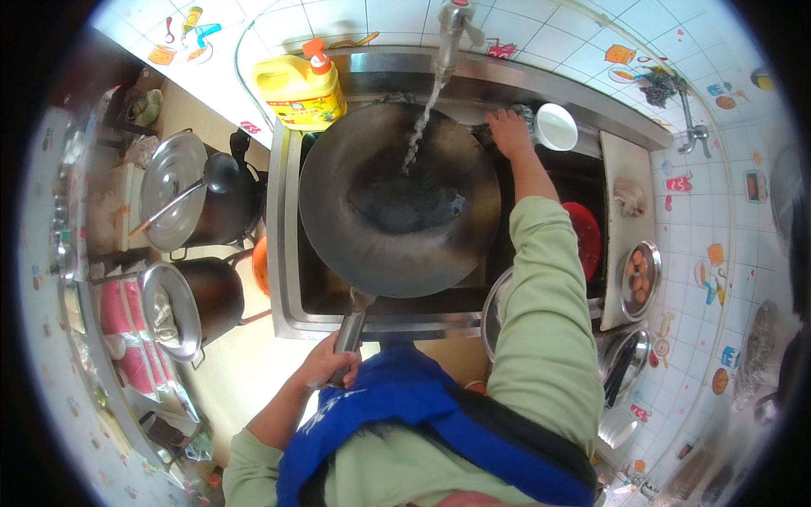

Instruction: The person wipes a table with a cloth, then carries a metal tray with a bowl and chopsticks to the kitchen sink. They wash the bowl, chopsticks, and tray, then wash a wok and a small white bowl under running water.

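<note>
A large dark wok [399,253] rests over the stainless steel sink [283,253]. Water runs into it from the faucet [448,44] at the back wall. My left hand [334,362] is closed around the wok's metal handle [351,329], near my apron. My right hand [509,133] reaches past the wok's right side to the sink's back ledge. Its fingers are on or beside a dark scrubber-like item, partly hidden; whether they grip it cannot be told. A grey wire-like scouring pad [524,115] lies just right of the fingers, next to a white bowl [556,127].
A yellow detergent jug [301,92] stands at the back left. The sink's right part holds a red basin [581,241]. On a board [611,279] sits a bowl of eggs [640,282]. At left are lidded pots with a ladle [220,172] on one lid [168,190].
</note>
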### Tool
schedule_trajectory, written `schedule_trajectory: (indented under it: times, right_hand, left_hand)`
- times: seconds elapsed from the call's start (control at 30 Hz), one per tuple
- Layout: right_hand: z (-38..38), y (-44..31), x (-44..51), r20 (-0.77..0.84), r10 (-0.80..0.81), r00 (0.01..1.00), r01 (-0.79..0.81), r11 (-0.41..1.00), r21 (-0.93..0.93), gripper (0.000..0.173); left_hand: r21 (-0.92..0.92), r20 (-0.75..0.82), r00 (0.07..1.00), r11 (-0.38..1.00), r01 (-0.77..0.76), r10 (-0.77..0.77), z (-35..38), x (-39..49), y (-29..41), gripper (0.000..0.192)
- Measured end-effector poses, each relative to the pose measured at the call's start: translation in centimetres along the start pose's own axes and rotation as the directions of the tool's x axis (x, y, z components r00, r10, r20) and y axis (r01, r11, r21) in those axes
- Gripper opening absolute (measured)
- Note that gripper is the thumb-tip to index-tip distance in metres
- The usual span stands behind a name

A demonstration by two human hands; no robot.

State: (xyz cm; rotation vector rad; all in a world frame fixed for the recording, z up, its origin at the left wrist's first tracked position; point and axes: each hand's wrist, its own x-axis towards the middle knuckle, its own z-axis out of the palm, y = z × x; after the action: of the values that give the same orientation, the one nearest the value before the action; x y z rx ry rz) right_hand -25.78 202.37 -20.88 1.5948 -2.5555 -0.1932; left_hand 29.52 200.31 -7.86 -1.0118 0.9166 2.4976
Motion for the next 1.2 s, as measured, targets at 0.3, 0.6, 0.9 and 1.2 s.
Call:
schedule_trajectory:
  times: [0.3,0.6,0.9,1.2]
  right_hand:
    - [-5.6,-10.9,-3.6,-0.145,-0.040,0.989,0.117,0.812,0.572,0.031]
    - [-0.2,-25.9,-2.2,-0.042,0.016,0.999,0.019,0.690,0.723,0.026]
    - [-0.7,-15.1,-11.7,0.414,-0.204,0.887,0.100,0.960,0.260,0.020]
    - [-1.1,-27.5,2.0,-0.142,0.187,0.972,-0.002,0.613,0.790,0.027]
  left_hand:
    - [0.071,-0.031,0.999,0.997,0.022,-0.020,-0.2,0.1,-0.1,0.039]
    - [0.212,-0.123,0.991,0.974,0.075,-0.049,-0.1,0.0,0.8,0.038]
    - [0.113,-0.069,0.997,0.992,0.052,-0.044,-0.1,0.0,1.0,0.033]
    - [0.172,-0.103,0.991,0.979,0.104,-0.088,0.2,0.0,2.1,0.031]
